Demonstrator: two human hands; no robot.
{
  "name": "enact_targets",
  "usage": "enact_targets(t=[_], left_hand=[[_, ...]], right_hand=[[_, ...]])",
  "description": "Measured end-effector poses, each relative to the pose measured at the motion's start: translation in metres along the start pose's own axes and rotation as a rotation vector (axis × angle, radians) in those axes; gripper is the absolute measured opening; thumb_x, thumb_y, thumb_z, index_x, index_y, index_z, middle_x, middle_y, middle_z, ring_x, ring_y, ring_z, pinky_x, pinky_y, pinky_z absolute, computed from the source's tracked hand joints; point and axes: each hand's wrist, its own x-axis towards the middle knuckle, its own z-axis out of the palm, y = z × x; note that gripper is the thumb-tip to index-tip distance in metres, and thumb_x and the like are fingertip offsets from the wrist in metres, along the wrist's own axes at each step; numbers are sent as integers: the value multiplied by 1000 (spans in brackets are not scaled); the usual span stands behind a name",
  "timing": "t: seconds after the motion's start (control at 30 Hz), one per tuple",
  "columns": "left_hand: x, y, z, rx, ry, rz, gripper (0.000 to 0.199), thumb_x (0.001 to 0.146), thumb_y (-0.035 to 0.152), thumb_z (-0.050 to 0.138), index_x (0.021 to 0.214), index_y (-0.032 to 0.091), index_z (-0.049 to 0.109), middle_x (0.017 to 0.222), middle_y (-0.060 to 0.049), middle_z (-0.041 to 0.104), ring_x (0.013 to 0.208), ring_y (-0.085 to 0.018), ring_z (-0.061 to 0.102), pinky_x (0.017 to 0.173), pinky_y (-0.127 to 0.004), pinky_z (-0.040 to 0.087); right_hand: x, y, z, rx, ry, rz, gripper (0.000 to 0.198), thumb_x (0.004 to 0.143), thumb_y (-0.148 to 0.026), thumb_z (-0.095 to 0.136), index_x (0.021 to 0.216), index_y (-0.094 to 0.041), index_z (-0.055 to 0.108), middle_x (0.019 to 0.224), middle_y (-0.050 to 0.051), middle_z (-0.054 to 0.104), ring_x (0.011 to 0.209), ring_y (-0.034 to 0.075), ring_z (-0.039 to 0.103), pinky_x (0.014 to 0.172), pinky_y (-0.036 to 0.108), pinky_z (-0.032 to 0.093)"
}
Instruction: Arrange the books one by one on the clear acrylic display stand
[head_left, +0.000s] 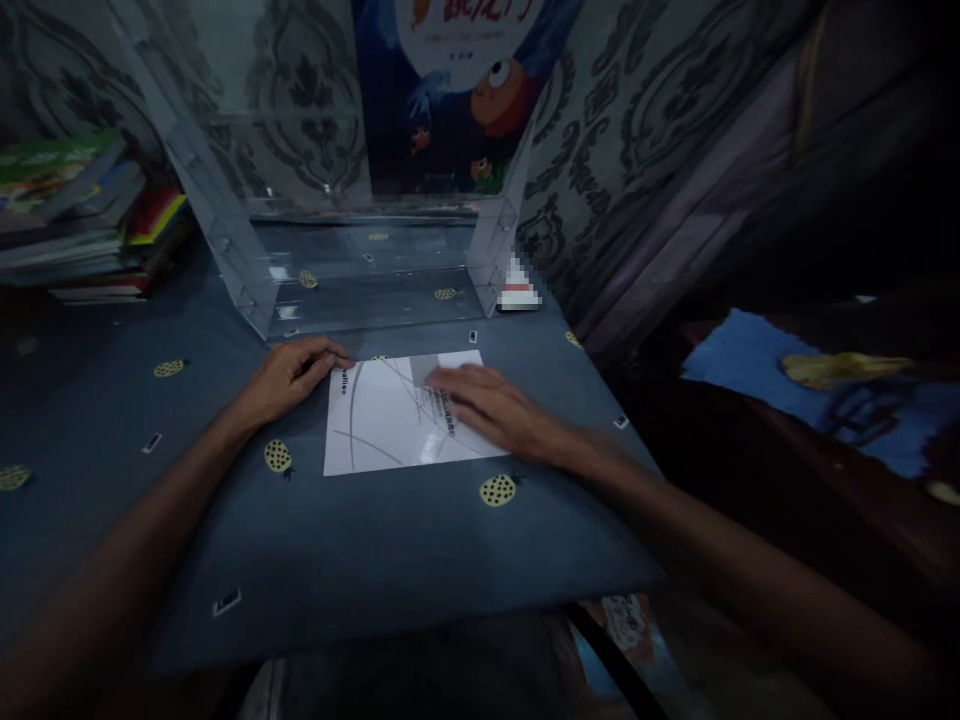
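A white printed card or booklet [382, 425] lies flat on the blue tablecloth, with grey curved lines, a grey square and small print turned sideways. My left hand [300, 372] rests on the cloth, its fingertips touching the card's far left corner; the fingers are stretched out and hold nothing. Across the right part of the card lies my right hand [499, 408], slightly blurred, palm down with fingers extended over the print. It covers some of the text and part of the right edge.
Behind the card stands a clear plastic rack [247, 270] bearing a dark blue picture book [420, 150]. Stacked books [82, 245] sit at the left. A pixelated white object [519, 290] is beside the rack. Right of the table's edge lies a blue cloth [742, 350].
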Motion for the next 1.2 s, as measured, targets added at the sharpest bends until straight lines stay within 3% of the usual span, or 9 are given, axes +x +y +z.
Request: enact_targets(t=[0.07, 0.23, 0.33, 0.57, 0.97, 1.2], left_hand=[[0, 3, -1, 28, 1, 6, 41, 98, 46, 42, 104, 19, 73, 101, -6, 78, 74, -19, 65, 67, -29, 47], [5, 19, 6, 216, 31, 165, 35, 99, 37, 42, 104, 19, 71, 99, -8, 76, 97, -26, 67, 88, -40, 52], [17, 36, 25, 288, -9, 336, 32, 101, 32, 41, 109, 19, 69, 102, -10, 75, 101, -27, 65, 94, -45, 51], [51, 76, 75, 137, -161, 588, 32, 105, 24, 40, 127, 19, 63, 132, -13, 68, 121, -27, 62, 102, -49, 49], [22, 118, 87, 96, -340, 726, 45, 99, 8, 41, 138, 21, 61, 135, -10, 67, 124, -26, 57, 103, -49, 46], [13, 124, 86, 103, -367, 768, 53, 94, 0, 41, 139, 24, 57, 137, -8, 65, 126, -24, 56, 104, -48, 47]], right_hand=[[-3, 24, -9, -34, 113, 109, 42, 106, -32, 41, 143, -23, 58, 144, 11, 63, 138, 28, 54, 116, 57, 42], [-3, 49, -17, 15, 160, 156, 41, 105, -30, 40, 138, -23, 62, 138, 9, 67, 134, 28, 57, 112, 54, 46], [-3, 48, -16, 29, 178, 155, 41, 104, -26, 39, 139, -23, 60, 140, 9, 66, 133, 27, 57, 112, 54, 45], [-4, 51, -11, 64, 202, 121, 45, 103, -21, 39, 146, -23, 52, 140, 8, 66, 132, 24, 57, 114, 53, 44], [-4, 51, -12, 47, 165, 151, 45, 101, -17, 40, 142, -23, 55, 144, 9, 62, 136, 24, 53, 116, 53, 40], [-3, 50, -11, 29, 175, 139, 43, 102, -17, 40, 141, -20, 57, 140, 10, 64, 134, 24, 54, 116, 50, 40]])
